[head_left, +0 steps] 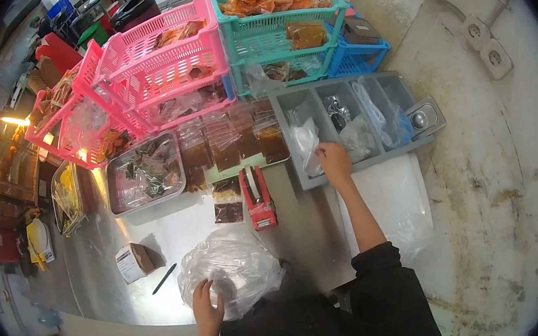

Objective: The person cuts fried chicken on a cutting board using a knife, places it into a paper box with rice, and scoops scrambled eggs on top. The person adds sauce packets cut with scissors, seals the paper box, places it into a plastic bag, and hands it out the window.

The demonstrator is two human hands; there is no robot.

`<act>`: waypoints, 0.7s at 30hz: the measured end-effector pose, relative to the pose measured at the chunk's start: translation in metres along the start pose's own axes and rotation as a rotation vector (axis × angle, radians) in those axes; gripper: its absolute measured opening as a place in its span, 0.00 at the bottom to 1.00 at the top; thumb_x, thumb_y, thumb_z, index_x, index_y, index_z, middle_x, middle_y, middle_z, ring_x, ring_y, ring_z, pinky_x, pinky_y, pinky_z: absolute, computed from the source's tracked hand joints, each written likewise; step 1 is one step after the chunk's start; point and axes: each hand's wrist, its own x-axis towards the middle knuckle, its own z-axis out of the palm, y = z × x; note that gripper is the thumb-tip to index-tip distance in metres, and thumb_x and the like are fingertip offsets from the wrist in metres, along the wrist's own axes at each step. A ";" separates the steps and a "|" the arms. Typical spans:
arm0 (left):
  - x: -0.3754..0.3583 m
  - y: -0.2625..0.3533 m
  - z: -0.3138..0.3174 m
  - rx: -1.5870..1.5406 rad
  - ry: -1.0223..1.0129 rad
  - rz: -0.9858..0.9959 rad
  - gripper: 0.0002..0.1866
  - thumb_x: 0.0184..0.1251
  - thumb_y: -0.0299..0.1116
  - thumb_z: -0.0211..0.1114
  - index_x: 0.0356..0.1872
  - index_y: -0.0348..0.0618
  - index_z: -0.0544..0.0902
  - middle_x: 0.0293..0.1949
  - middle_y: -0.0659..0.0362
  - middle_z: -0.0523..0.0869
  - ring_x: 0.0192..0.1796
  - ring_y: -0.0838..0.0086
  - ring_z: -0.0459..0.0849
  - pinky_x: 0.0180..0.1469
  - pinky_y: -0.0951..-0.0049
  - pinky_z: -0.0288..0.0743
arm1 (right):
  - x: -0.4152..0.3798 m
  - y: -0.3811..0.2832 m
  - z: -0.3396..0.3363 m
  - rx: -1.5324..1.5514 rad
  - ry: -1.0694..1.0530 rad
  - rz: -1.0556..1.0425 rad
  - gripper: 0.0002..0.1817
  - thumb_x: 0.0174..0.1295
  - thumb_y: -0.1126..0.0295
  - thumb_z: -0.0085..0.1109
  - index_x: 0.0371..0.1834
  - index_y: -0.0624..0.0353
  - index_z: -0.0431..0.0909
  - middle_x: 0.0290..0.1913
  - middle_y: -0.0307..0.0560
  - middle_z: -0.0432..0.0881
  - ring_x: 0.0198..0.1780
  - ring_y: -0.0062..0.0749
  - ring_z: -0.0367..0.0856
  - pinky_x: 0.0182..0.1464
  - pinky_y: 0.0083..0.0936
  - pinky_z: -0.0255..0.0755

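Observation:
A filled clear plastic bag (232, 266) lies at the front edge of the steel table. My left hand (207, 306) rests on its near side, thumb apart from the fingers. Up and to the right, my right hand (334, 158) is at the front of a grey divided bin (310, 180). Its fingers are closed on a thin clear plastic bag (305, 139) in the left compartment. Other compartments hold small dark packets (337, 111) and more plastic bags (379, 114). A red tape dispenser (258, 199) stands between my hands, beside a dark sealed sachet (229, 212).
Pink crates (156, 58) and green crates (277, 31) with packed food stand behind. A metal tray (147, 175) holds bagged leaves, near rows of brown sachets (225, 144). A small carton (134, 262) and black pen (164, 279) lie left. White plastic sheeting (396, 201) lies right.

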 end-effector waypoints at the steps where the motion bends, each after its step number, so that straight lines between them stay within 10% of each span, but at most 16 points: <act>1: -0.007 0.005 -0.006 -0.091 0.055 -0.073 0.18 0.51 0.24 0.64 0.46 0.40 0.77 0.55 0.45 0.72 0.58 0.52 0.69 0.59 0.58 0.63 | 0.002 -0.004 -0.007 0.087 -0.036 0.118 0.06 0.51 0.67 0.61 0.28 0.56 0.81 0.33 0.49 0.81 0.38 0.45 0.78 0.41 0.38 0.71; 6: -0.041 0.012 -0.016 0.009 0.278 -0.313 0.10 0.53 0.20 0.59 0.38 0.41 0.78 0.55 0.48 0.70 0.59 0.54 0.66 0.60 0.59 0.59 | 0.011 0.006 -0.022 0.089 -0.021 0.258 0.09 0.49 0.63 0.64 0.28 0.56 0.83 0.31 0.47 0.82 0.36 0.43 0.79 0.38 0.35 0.71; 8: -0.045 0.011 -0.014 0.077 0.395 -0.397 0.10 0.54 0.20 0.58 0.38 0.41 0.78 0.59 0.47 0.65 0.62 0.53 0.61 0.62 0.56 0.55 | 0.015 0.034 -0.003 -0.011 0.372 -0.057 0.11 0.47 0.61 0.67 0.26 0.57 0.82 0.26 0.47 0.82 0.26 0.39 0.78 0.33 0.30 0.70; 13: -0.036 0.017 -0.013 0.176 0.488 -0.395 0.10 0.55 0.19 0.57 0.38 0.41 0.78 0.61 0.45 0.62 0.64 0.51 0.59 0.63 0.54 0.53 | 0.021 0.050 -0.027 0.381 0.122 0.149 0.11 0.53 0.64 0.63 0.31 0.62 0.82 0.26 0.41 0.81 0.25 0.25 0.74 0.31 0.22 0.68; 21: 0.121 0.173 0.002 -0.290 0.202 0.843 0.16 0.42 0.18 0.60 0.36 0.43 0.81 0.38 0.57 0.81 0.43 0.62 0.79 0.43 0.65 0.72 | 0.012 0.065 -0.025 0.823 -0.176 0.355 0.08 0.58 0.67 0.59 0.37 0.58 0.81 0.28 0.33 0.79 0.26 0.14 0.71 0.22 0.16 0.62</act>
